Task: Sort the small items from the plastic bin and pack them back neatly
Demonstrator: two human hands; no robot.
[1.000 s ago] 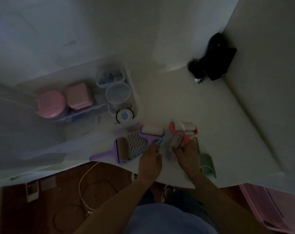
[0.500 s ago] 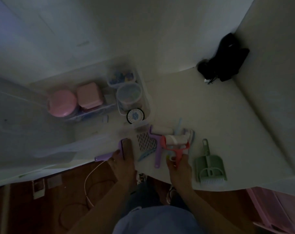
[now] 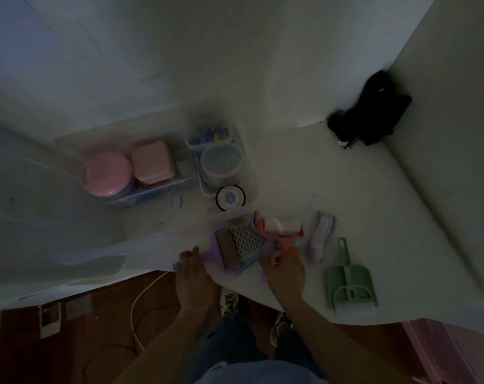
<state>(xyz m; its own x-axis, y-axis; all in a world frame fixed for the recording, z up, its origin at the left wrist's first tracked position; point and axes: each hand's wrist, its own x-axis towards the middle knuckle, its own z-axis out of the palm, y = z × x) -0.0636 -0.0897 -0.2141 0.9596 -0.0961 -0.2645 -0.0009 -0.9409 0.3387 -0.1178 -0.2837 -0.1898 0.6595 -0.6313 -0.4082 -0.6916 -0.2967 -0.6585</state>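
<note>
The clear plastic bin (image 3: 250, 173) stands on the white table and holds a round pink box (image 3: 106, 174), a square pink box (image 3: 152, 159), two clear tubs and a round tin (image 3: 231, 198). In front of it lie a purple lint roller (image 3: 223, 249), a white mesh cover (image 3: 247, 238) and a red lint roller (image 3: 281, 231). My left hand (image 3: 192, 275) grips the purple roller's handle at the table's front edge. My right hand (image 3: 286, 273) holds the red roller's handle. Pale combs (image 3: 320, 236) lie to the right, apart from both hands.
A green mini dustpan with brush (image 3: 349, 281) lies at the front right of the table. A black bundle (image 3: 371, 113) sits in the far corner by the wall. Below the table edge, a white cable (image 3: 137, 309) lies on the wooden floor.
My left hand moved left onto the purple roller's handle. My right hand brought the red roller leftward over the pile, leaving the green dustpan uncovered at the right.
</note>
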